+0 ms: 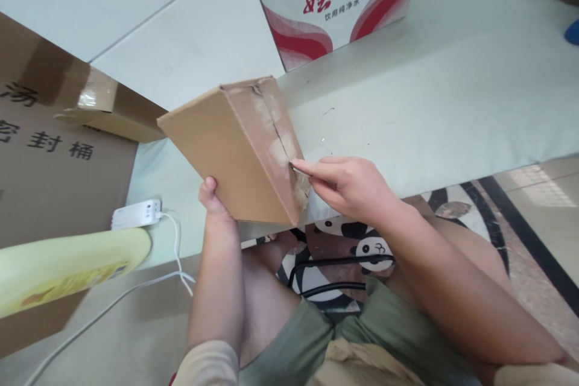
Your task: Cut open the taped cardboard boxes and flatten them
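Cardboard box (217,157) tilts at the centre of the frame, its lower-left edge clasped in the left hand (213,198). Right of centre, the right hand (348,184) pinches a thin tool (296,167) at the box's seam (277,131).

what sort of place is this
Probably a storage or packing corner, perhaps at home, judging by the white cardboard carton with red swirls, the large brown cardboard box with black lettering and the long pale-green tabletop.

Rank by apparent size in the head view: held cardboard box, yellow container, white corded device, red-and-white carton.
1. Held cardboard box and red-and-white carton: too alike to rank.
2. Yellow container, cut off by the frame.
3. White corded device, smallest.
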`<state>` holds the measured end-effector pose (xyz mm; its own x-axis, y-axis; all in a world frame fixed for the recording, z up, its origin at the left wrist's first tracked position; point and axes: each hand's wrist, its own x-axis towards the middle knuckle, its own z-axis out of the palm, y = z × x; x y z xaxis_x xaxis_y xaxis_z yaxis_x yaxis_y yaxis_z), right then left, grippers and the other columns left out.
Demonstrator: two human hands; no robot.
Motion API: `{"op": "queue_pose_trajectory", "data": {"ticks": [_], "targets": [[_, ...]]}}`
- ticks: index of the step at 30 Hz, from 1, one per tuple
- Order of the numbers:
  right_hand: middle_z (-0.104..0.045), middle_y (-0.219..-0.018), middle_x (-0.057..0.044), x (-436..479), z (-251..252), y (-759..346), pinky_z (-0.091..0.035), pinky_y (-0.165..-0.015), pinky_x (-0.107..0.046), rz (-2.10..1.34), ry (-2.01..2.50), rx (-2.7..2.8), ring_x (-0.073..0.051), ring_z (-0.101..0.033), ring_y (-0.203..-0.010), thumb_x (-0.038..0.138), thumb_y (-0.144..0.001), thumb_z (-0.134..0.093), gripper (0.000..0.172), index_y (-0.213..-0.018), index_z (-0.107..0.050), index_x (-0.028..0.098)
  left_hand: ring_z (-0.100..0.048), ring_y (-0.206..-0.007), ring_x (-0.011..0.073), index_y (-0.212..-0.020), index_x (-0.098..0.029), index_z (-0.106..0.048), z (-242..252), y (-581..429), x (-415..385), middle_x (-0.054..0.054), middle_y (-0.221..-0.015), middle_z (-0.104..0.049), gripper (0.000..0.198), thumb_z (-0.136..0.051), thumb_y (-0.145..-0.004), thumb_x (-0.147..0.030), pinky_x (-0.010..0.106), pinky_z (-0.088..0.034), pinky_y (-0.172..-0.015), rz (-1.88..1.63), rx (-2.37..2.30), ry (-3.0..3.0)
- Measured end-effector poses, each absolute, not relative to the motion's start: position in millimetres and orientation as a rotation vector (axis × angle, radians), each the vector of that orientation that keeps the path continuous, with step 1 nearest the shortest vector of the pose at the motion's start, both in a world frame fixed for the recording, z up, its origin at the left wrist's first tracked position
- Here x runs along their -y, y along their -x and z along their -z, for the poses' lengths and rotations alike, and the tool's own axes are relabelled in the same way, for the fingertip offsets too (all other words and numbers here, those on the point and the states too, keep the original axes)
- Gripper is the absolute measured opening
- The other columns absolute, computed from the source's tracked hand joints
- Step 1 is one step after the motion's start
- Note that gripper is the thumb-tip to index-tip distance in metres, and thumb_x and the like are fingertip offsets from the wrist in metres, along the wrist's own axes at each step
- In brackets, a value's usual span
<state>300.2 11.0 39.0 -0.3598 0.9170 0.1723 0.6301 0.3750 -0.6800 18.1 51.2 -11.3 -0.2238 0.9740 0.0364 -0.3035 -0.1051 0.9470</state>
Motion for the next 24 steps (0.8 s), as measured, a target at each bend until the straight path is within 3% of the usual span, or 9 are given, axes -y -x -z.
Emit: {"op": "queue_pose_trajectory", "data": {"ticks": [8,14,18,21,24], "targets": [[-0.081,-0.101,-0.001,-12.0,-42.5,-299.4,-0.031,-0.057,-0.027,-0.767,1.428,2.328,-0.017,-0.067,-0.077,0.021,-0.094,-0.051,0.053,-0.141,-0.067,0.038,-0.059,-0.135,0.0335,-0.099,-0.025,-0.071,5.3,-10.9,-59.3,0.003,-0.114,-0.076,0.058,-0.078,-0.064,-0.071,0.040,-0.055,-0.106,-1.688,-1.102,-0.950],[-0.082,-0.105,-0.001,-13.9,-41.2,-308.7,-0.042,-0.062,-0.027,-0.813,1.407,2.301,-0.019,-0.072,-0.085,0.020,-0.092,-0.052,0.052,-0.138,-0.070,0.038,-0.044,-0.150,0.0286,-0.104,-0.026,-0.070,-3.0,-3.4,-63.6,-0.005,-0.130,-0.073,0.048,-0.069,-0.080,-0.068,0.034,-0.050,-0.112,-1.728,-0.926,-1.064],[-0.082,-0.109,-0.003,-14.3,-35.1,-312.3,-0.053,-0.073,-0.029,-0.748,1.378,1.958,-0.019,-0.073,-0.085,0.021,-0.092,-0.051,0.051,-0.138,-0.070,0.031,-0.055,-0.140,0.0282,-0.114,-0.027,-0.071,1.3,-3.2,-57.8,-0.001,-0.123,-0.076,0.058,-0.066,-0.080,-0.073,0.035,-0.056,-0.105,-1.673,-0.941,-0.963],[-0.082,-0.105,-0.006,-12.3,-34.4,-308.6,-0.056,-0.072,-0.030,-0.704,1.274,1.726,-0.016,-0.069,-0.072,0.020,-0.091,-0.049,0.053,-0.141,-0.068,0.020,-0.066,-0.125,0.0289,-0.109,-0.027,-0.074,10.8,-1.6,-49.4,0.003,-0.114,-0.078,0.060,-0.069,-0.074,-0.076,0.037,-0.060,-0.097,-1.578,-0.986,-0.876],[-0.081,-0.107,-0.007,-9.7,-38.6,-301.6,-0.058,-0.072,-0.030,-0.671,1.144,1.647,-0.015,-0.068,-0.072,0.019,-0.092,-0.046,0.053,-0.141,-0.067,0.020,-0.067,-0.121,0.0329,-0.109,-0.027,-0.075,19.7,0.6,-43.2,0.006,-0.113,-0.077,0.065,-0.073,-0.066,-0.075,0.043,-0.060,-0.097,-1.503,-1.058,-0.863]]}}
